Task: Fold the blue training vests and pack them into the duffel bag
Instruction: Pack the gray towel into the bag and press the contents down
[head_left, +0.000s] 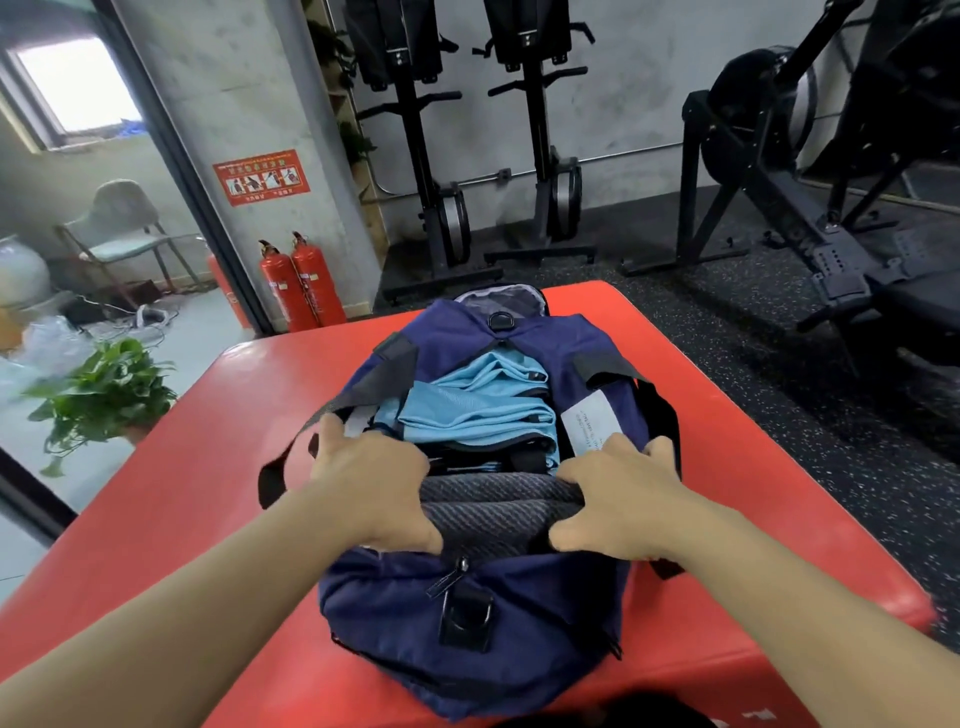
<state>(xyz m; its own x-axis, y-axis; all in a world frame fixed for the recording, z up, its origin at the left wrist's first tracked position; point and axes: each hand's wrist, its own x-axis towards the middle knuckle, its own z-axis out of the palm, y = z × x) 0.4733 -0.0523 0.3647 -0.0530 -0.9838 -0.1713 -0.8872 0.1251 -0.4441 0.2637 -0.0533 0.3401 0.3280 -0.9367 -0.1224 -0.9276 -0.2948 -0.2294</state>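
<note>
Two extinguishers (304, 283) stand beyond the red mat (208, 493); left hand (374, 483) and right hand (618, 493) grip the duffel bag (467, 623)

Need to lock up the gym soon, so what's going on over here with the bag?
A person is packing a navy duffel bag that sits on a red mat. Folded blue vests lie inside the open bag, with a grey fabric at the end nearer the person. The left hand and right hand each grip one side of the opening there. The zip is not yet closed.
</note>
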